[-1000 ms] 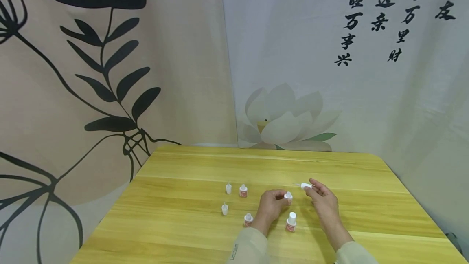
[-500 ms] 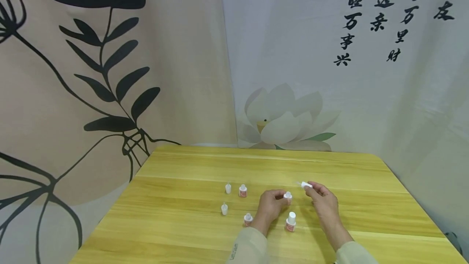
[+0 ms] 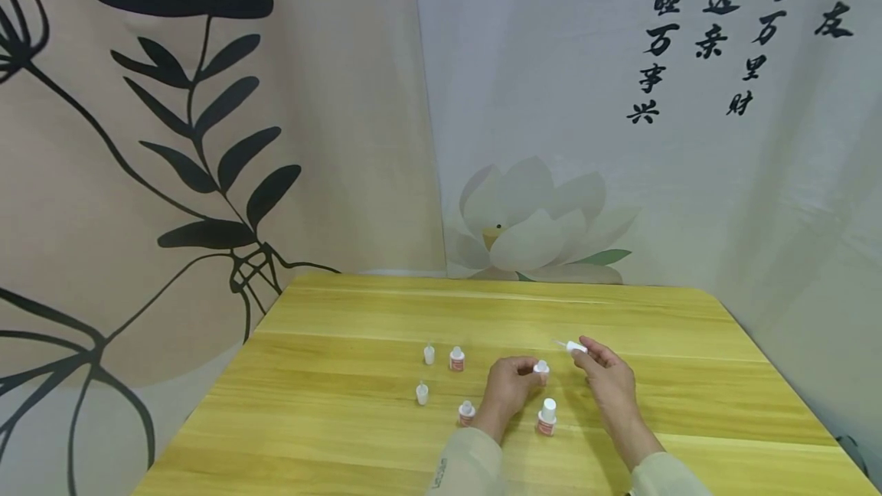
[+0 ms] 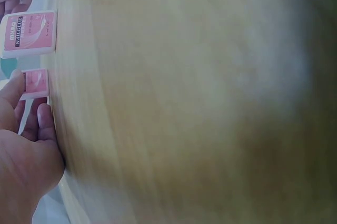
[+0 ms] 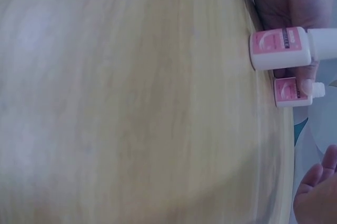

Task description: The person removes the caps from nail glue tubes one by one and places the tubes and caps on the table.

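Head view: left hand (image 3: 508, 390) pinches a bottle (image 3: 541, 368), right hand (image 3: 612, 383) a cap (image 3: 575, 347), both between the hands.

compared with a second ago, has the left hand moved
No, in the head view the left hand shows no visible shift against the capped bottle on the table.

1. The pale cream cloth left sleeve (image 3: 475, 461) has small dark letters (image 3: 439, 473) on it.
2. The pale cream cloth right sleeve (image 3: 667, 477) matches in colour.
3. The left hand (image 3: 508, 390) and right hand (image 3: 612, 387) are bare.
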A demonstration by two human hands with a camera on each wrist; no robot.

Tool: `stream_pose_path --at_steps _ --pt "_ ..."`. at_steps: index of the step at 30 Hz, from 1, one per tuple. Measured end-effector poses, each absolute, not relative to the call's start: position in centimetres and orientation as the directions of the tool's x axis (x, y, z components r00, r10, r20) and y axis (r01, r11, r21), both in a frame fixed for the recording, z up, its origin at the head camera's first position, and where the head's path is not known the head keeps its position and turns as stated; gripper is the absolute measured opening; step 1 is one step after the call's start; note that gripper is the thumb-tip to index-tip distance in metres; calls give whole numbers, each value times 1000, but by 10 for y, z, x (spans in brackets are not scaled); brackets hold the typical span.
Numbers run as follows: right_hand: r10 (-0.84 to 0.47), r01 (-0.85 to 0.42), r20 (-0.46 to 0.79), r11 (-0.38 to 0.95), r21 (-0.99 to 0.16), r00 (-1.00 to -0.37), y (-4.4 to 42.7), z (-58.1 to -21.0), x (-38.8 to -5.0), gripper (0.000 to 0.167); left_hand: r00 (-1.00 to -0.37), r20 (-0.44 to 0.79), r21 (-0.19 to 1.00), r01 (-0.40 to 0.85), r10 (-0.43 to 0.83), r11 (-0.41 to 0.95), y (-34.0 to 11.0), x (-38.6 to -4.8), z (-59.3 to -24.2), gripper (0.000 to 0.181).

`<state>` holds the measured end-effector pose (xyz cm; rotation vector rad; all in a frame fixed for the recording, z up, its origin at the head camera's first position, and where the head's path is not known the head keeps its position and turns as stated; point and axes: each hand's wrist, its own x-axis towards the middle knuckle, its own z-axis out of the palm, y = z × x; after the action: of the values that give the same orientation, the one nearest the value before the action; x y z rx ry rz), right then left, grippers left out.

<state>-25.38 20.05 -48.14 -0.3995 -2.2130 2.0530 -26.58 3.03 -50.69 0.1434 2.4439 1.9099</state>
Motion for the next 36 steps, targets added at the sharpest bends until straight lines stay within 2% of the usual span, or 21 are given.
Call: stream_pose_path --at_steps 18,28,36 --pt "265 124 -109 40 -991 -958 200 -484 -253 42 -995 27 966 50 92 254 31 -267 -509 24" --pt "256 134 -114 62 -989 -960 200 -483 -255 53 -995 28 967 51 92 250 31 -267 -509 24" --pt "222 144 -124 73 -987 -967 201 -483 -251 50 -995 39 961 61 87 269 31 -267 -509 23"
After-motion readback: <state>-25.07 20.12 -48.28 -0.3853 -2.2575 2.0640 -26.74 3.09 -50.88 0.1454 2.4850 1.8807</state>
